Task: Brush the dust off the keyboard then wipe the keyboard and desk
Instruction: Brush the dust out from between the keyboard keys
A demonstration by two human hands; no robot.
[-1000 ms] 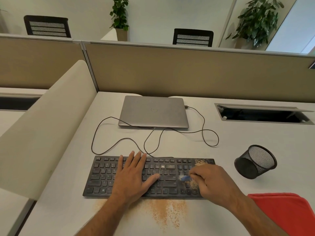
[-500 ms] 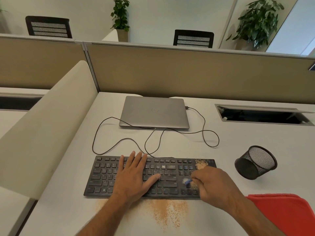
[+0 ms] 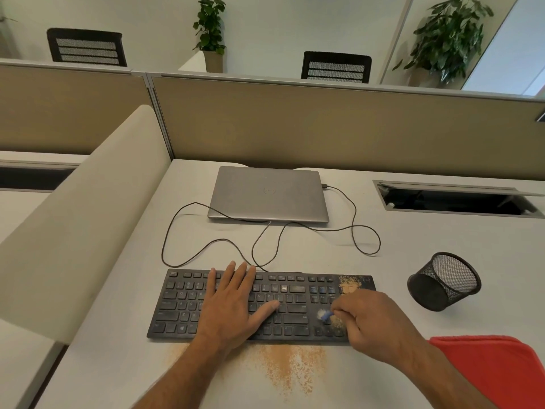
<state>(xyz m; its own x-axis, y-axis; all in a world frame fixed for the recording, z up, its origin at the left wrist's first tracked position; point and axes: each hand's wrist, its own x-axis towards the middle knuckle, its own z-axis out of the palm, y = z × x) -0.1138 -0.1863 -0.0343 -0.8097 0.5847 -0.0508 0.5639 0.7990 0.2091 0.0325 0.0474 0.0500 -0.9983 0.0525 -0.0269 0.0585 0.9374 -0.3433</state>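
On desk (image 3: pixel 413 240), near edge: keyboard (image 3: pixel 295 290). Our left hand (image 3: pixel 233 305) flat on keys, fingers spread. Our right hand (image 3: pixel 374 323) pinching sm. blue brush (image 3: pixel 325 314) at keyboard's rt end; tan dust (image 3: pixel 289 370) in front.

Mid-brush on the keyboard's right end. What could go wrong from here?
1. The brush in the right hand may push dust between keys instead of off the keyboard.
2. Swept dust lands on the desk pile, beside the red cloth, which could be soiled.
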